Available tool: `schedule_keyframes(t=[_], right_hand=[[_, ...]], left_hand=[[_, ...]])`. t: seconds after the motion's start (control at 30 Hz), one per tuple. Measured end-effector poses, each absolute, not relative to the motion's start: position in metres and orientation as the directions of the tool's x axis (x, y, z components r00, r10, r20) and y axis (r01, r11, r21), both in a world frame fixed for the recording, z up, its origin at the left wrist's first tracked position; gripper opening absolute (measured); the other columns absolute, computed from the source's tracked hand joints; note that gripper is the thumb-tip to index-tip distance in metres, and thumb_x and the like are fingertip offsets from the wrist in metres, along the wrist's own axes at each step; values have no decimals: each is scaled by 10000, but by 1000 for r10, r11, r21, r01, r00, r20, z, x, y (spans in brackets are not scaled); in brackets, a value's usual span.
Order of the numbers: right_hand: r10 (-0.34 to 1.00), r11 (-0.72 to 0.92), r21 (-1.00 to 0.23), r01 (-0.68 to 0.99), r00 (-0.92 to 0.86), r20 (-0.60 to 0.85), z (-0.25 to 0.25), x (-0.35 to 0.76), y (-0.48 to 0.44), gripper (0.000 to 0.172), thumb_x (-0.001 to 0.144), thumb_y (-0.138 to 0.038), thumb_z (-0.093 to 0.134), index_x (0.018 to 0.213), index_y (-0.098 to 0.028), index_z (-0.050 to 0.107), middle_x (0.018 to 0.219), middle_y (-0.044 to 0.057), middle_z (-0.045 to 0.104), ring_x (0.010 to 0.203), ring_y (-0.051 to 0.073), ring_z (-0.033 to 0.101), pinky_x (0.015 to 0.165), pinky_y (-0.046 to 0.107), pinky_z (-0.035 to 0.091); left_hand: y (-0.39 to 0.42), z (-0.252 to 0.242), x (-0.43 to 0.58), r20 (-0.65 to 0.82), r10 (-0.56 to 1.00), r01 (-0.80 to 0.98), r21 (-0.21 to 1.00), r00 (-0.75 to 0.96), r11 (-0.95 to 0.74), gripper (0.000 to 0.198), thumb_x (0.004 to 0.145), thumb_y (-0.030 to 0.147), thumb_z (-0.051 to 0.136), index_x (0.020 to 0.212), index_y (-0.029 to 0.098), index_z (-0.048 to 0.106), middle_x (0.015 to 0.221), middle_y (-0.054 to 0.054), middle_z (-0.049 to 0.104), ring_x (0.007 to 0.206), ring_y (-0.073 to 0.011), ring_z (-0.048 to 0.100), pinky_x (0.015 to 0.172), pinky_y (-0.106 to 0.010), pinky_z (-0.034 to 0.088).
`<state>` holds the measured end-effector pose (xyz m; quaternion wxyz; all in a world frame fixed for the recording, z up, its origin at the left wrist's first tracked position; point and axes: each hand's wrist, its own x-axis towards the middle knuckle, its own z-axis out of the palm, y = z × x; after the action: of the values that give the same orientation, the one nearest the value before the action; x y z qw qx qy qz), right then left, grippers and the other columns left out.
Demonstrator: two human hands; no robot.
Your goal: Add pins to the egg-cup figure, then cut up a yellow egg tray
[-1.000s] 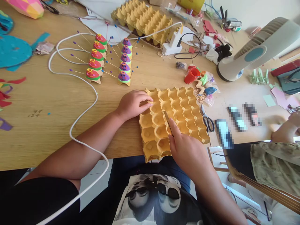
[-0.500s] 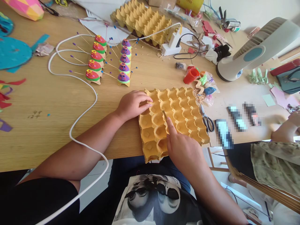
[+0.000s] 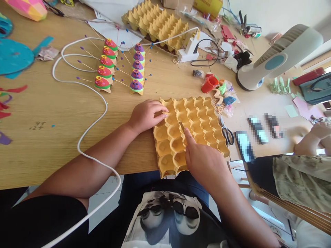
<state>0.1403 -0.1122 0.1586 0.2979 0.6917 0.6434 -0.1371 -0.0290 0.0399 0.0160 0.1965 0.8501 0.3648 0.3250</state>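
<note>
A yellow cardboard egg tray (image 3: pixel 201 117) lies at the near edge of the wooden table (image 3: pixel 64 117), partly overhanging it. My left hand (image 3: pixel 146 114) presses on the tray's left far corner, fingers curled over its rim. My right hand (image 3: pixel 204 163) is closed round a thin knife blade (image 3: pixel 182 126), index finger stretched along it, the blade set into the tray between the cups.
Two rows of painted egg-cup figures (image 3: pixel 104 70) with pins stand further back, beside a white cable (image 3: pixel 85 134). A second egg tray (image 3: pixel 157 22), a red cup (image 3: pixel 209 83), scissors (image 3: pixel 227 129) and a white fan (image 3: pixel 274 58) lie beyond. Another person's arm (image 3: pixel 307 148) rests at right.
My right hand has slid the blade a little further into the tray, away from me. My left hand stays put on the tray corner.
</note>
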Motion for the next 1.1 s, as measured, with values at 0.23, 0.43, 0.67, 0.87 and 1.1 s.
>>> schedule_keyframes(t=[0.23,0.43,0.67,0.87,1.1], right_hand=[[789,39,290,956,149,-596,164,139,-111,701,1064,-267,380,1688,-239,64,756,45,751,734,221,751,552,270,438],[813,38,289,956,139,-565,162,140,-118,685,1059,-273,402,1689,-202,143,720,38,735,699,221,746,518,278,419],[822,22,278,960,141,-552,156,141,-125,685,1059,-267,406,1687,-183,146,702,19,728,659,212,735,490,276,365],[852,34,219,975,87,-516,157,155,-129,657,1080,-307,378,1688,-217,145,773,16,764,661,188,724,496,271,343],[862,4,191,982,94,-498,153,152,-118,689,1084,-318,376,1696,-238,70,823,27,784,674,197,732,504,288,377]], left_hand=[[39,16,-28,400,760,496,584,512,-642,238,941,384,623,995,218,785,1037,-49,787,952,-233,686,892,-363,506],[39,15,-28,399,760,493,588,512,-641,227,935,380,629,988,223,784,1037,-47,790,955,-235,688,893,-370,509],[40,15,-28,390,761,495,589,518,-639,233,937,383,625,993,221,782,1046,-50,789,963,-233,689,897,-367,506],[41,15,-29,408,748,484,580,523,-655,233,938,385,629,986,216,782,1036,-54,790,945,-233,692,885,-365,504],[41,16,-30,404,744,485,575,533,-659,243,946,399,627,1003,217,778,1012,-52,781,919,-223,688,867,-354,498]])
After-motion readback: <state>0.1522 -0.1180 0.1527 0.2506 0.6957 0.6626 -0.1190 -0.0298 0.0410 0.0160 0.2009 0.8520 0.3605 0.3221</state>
